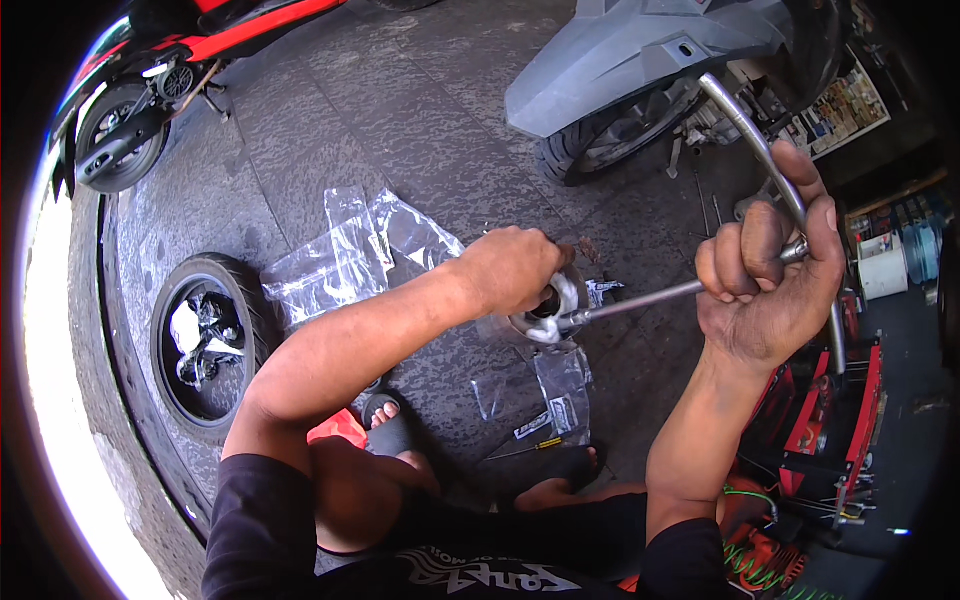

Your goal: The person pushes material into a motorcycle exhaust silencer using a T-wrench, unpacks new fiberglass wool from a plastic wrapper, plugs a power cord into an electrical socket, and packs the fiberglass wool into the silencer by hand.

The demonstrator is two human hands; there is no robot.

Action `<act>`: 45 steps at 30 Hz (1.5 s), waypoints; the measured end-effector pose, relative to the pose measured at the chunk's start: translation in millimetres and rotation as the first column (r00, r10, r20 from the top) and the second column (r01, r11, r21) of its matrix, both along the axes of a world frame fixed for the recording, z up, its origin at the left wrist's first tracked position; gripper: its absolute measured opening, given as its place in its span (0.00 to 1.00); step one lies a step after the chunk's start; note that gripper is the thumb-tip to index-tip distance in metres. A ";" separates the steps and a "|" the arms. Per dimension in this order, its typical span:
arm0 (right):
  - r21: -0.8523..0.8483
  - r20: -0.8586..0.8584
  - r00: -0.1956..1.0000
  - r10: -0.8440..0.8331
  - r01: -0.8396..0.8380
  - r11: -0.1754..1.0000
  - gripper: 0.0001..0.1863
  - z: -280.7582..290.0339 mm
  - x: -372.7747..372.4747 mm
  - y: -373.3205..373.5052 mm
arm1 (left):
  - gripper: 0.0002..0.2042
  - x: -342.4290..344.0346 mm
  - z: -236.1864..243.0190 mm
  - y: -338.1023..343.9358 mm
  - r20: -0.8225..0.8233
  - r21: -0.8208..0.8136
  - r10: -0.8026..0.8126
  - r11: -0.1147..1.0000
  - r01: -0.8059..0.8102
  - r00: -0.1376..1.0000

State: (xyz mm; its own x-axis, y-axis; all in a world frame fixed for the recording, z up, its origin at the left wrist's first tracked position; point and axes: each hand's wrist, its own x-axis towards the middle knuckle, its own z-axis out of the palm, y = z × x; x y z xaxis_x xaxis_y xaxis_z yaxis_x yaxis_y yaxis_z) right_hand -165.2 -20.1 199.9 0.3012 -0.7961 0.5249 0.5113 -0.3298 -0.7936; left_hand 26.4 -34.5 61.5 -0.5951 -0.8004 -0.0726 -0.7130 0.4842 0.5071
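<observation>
My right hand is closed around a steel T-handle socket wrench, near where its bent crossbar meets the shaft. The shaft runs left, and its socket end rests at a round metal part with a dark centre. My left hand grips the far-left rim of that part, its fingertips mostly hidden behind the knuckles. Clear plastic bags lie on the floor left of the part, and a smaller clear bag is just in front of it.
A wheel with metal parts inside lies at the left. A grey scooter stands at the far right, a red motorcycle at the far left. A yellow-handled screwdriver lies near my feet. A red tool rack stands at the right.
</observation>
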 end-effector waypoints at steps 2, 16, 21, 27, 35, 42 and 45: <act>0.033 -0.005 0.999 -0.034 0.035 0.999 0.28 -8.2 6.7 1.8 | 0.18 5.1 -3.4 0.8 0.011 0.010 0.021 1.000 -0.021 1.000; 0.202 -0.151 0.925 -0.347 0.373 0.905 0.29 -31.1 26.2 10.8 | 0.17 4.4 -11.5 16.9 -0.013 -0.100 0.062 0.993 -0.063 0.998; 0.097 0.002 0.949 -0.316 0.314 0.944 0.31 5.4 20.1 35.2 | 0.16 2.1 -3.7 15.4 -0.002 -0.047 0.088 0.995 -0.088 0.996; 0.124 -0.031 0.932 -0.360 0.361 0.924 0.30 -14.2 28.2 35.4 | 0.16 4.9 -9.5 19.6 0.033 -0.050 0.122 0.991 -0.121 0.992; 0.007 -0.010 0.976 -0.220 0.220 0.976 0.30 -41.1 32.4 40.2 | 0.15 13.5 -6.5 17.5 -0.026 0.007 0.212 0.977 -0.212 0.977; 0.062 -0.134 0.946 -0.296 0.307 0.950 0.29 -51.8 36.0 22.5 | 0.16 10.5 -9.6 18.4 -0.011 -0.026 0.229 0.973 -0.230 0.973; 0.061 -0.108 0.925 -0.365 0.372 0.926 0.30 -32.6 35.2 32.2 | 0.16 7.0 -12.1 19.7 -0.013 -0.039 0.224 0.974 -0.224 0.975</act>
State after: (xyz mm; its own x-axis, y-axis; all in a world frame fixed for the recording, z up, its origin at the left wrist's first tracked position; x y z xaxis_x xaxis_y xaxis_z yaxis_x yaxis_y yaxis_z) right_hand -130.0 12.0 167.3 0.0230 -0.8976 0.4401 0.2888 -0.4155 -0.8625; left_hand 33.4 -14.7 49.4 -0.4010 -0.9155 -0.0335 -0.8014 0.3329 0.4970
